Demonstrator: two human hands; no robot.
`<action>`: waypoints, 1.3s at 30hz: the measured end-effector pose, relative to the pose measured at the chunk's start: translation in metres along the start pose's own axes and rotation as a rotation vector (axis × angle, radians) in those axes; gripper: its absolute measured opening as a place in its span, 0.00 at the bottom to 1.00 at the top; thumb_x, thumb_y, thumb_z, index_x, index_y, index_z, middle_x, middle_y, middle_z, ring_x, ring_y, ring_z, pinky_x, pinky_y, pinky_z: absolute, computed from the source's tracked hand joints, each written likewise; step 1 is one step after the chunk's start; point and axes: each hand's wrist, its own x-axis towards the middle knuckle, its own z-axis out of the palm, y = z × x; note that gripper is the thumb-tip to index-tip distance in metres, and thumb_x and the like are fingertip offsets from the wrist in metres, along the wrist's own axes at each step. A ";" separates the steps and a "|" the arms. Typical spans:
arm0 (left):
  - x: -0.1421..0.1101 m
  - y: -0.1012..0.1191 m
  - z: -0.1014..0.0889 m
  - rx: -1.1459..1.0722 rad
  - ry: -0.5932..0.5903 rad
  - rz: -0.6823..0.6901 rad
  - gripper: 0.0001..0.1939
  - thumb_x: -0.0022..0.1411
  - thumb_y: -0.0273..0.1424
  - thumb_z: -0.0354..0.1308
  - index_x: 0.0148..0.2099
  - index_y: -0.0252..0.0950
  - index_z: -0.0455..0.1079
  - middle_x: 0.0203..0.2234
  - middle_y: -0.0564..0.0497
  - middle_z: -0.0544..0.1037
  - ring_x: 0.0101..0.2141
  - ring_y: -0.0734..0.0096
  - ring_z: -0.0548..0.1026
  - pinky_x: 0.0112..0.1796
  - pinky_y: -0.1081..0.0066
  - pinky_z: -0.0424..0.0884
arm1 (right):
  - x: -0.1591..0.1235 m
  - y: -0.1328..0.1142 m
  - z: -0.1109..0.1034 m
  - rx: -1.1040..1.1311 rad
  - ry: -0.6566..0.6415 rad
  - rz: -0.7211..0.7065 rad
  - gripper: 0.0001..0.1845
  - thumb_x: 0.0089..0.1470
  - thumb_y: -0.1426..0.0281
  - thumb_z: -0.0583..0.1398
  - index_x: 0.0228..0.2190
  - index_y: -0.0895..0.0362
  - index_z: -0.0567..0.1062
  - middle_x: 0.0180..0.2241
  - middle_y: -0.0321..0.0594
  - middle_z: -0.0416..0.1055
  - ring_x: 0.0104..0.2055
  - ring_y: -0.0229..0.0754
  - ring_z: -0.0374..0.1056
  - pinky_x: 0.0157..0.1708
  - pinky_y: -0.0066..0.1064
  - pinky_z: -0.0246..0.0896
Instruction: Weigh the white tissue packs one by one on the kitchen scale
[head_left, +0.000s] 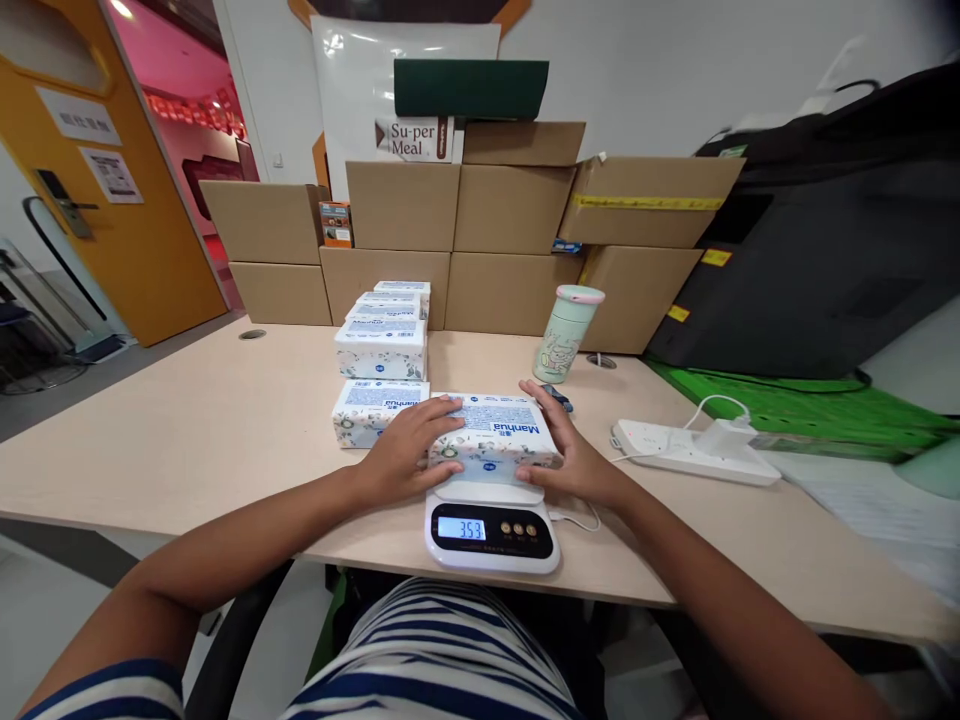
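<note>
A white tissue pack (495,430) with blue print and a floral border rests on a small white digital scale (493,560). Its lit display reads what looks like 353. My left hand (411,447) grips the pack's left side, and my right hand (568,455) holds its right side, thumbs at the front. Just left of it lies another tissue pack (367,425), close to my left wrist and fingers. Behind that, more packs (381,350) of the same kind stand in a row reaching back toward the boxes.
A pale green tumbler (566,335) with a pink lid stands behind my right hand, a small dark object (559,398) near its base. A white power strip (694,450) with a plugged-in adapter lies right. Cardboard boxes (386,285) line the back; a black case (810,230) stands far right.
</note>
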 end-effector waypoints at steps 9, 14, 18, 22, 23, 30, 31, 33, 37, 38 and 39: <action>-0.005 0.001 0.001 -0.059 0.071 -0.029 0.31 0.71 0.34 0.65 0.71 0.45 0.60 0.73 0.34 0.59 0.70 0.45 0.68 0.64 0.42 0.75 | 0.000 0.006 -0.005 0.001 0.006 0.043 0.73 0.47 0.44 0.75 0.78 0.40 0.39 0.81 0.50 0.37 0.82 0.63 0.40 0.76 0.62 0.45; -0.003 0.002 0.000 -0.076 0.078 -0.001 0.30 0.72 0.34 0.64 0.71 0.46 0.60 0.72 0.35 0.59 0.70 0.46 0.68 0.64 0.42 0.75 | 0.001 0.004 -0.008 0.008 -0.003 0.039 0.74 0.48 0.42 0.74 0.77 0.38 0.34 0.81 0.50 0.34 0.82 0.60 0.37 0.76 0.62 0.44; -0.002 0.000 0.001 -0.072 0.088 0.023 0.29 0.73 0.34 0.63 0.72 0.45 0.60 0.73 0.35 0.59 0.71 0.45 0.66 0.64 0.42 0.75 | 0.001 0.004 -0.008 0.007 -0.005 0.025 0.73 0.49 0.42 0.73 0.77 0.40 0.35 0.81 0.51 0.36 0.82 0.59 0.35 0.77 0.62 0.40; -0.005 -0.003 0.002 -0.067 0.114 0.019 0.28 0.77 0.40 0.57 0.74 0.47 0.59 0.75 0.37 0.57 0.71 0.45 0.65 0.65 0.42 0.72 | 0.000 0.009 -0.008 0.057 -0.002 0.002 0.69 0.50 0.36 0.69 0.77 0.38 0.38 0.81 0.45 0.33 0.82 0.60 0.35 0.77 0.62 0.42; -0.005 -0.003 0.001 -0.068 0.128 0.015 0.27 0.78 0.41 0.54 0.74 0.47 0.58 0.75 0.38 0.56 0.72 0.46 0.64 0.66 0.42 0.71 | 0.001 0.011 -0.008 0.084 0.009 -0.015 0.66 0.52 0.33 0.65 0.77 0.37 0.39 0.82 0.43 0.32 0.82 0.60 0.36 0.76 0.61 0.44; -0.004 -0.003 0.000 -0.052 0.176 -0.017 0.27 0.79 0.42 0.51 0.75 0.48 0.55 0.75 0.38 0.55 0.71 0.48 0.64 0.66 0.43 0.70 | 0.004 0.013 -0.006 0.139 0.161 -0.074 0.60 0.51 0.22 0.47 0.76 0.35 0.45 0.81 0.40 0.40 0.79 0.64 0.48 0.73 0.61 0.54; -0.004 -0.003 0.000 -0.047 0.172 -0.022 0.27 0.79 0.42 0.51 0.75 0.48 0.55 0.75 0.39 0.55 0.71 0.48 0.64 0.66 0.43 0.71 | 0.004 0.012 -0.005 0.136 0.166 -0.072 0.60 0.51 0.22 0.47 0.76 0.35 0.45 0.81 0.40 0.41 0.79 0.64 0.49 0.73 0.61 0.54; -0.004 -0.003 0.001 -0.041 0.165 -0.026 0.28 0.79 0.42 0.52 0.75 0.49 0.55 0.75 0.39 0.55 0.71 0.48 0.64 0.66 0.43 0.71 | 0.003 0.011 -0.004 0.127 0.157 -0.067 0.59 0.52 0.23 0.48 0.76 0.35 0.46 0.81 0.40 0.41 0.79 0.63 0.49 0.73 0.60 0.54; -0.005 -0.004 0.001 -0.038 0.158 -0.024 0.28 0.78 0.41 0.53 0.75 0.47 0.55 0.75 0.38 0.55 0.71 0.49 0.64 0.66 0.45 0.70 | 0.002 0.012 -0.004 0.136 0.128 -0.064 0.60 0.52 0.23 0.49 0.76 0.37 0.47 0.81 0.41 0.39 0.79 0.63 0.48 0.74 0.59 0.52; -0.005 -0.004 0.001 -0.035 0.155 -0.027 0.28 0.79 0.41 0.53 0.75 0.47 0.55 0.75 0.38 0.56 0.71 0.49 0.64 0.66 0.44 0.70 | 0.002 0.012 -0.004 0.138 0.126 -0.065 0.60 0.52 0.23 0.50 0.76 0.37 0.47 0.81 0.41 0.39 0.79 0.63 0.48 0.74 0.59 0.52; -0.006 -0.004 0.001 -0.031 0.150 -0.030 0.28 0.79 0.41 0.52 0.75 0.47 0.55 0.75 0.38 0.56 0.72 0.49 0.64 0.66 0.44 0.70 | 0.002 0.013 -0.003 0.138 0.126 -0.068 0.60 0.52 0.24 0.50 0.76 0.37 0.47 0.81 0.42 0.39 0.79 0.62 0.48 0.74 0.59 0.53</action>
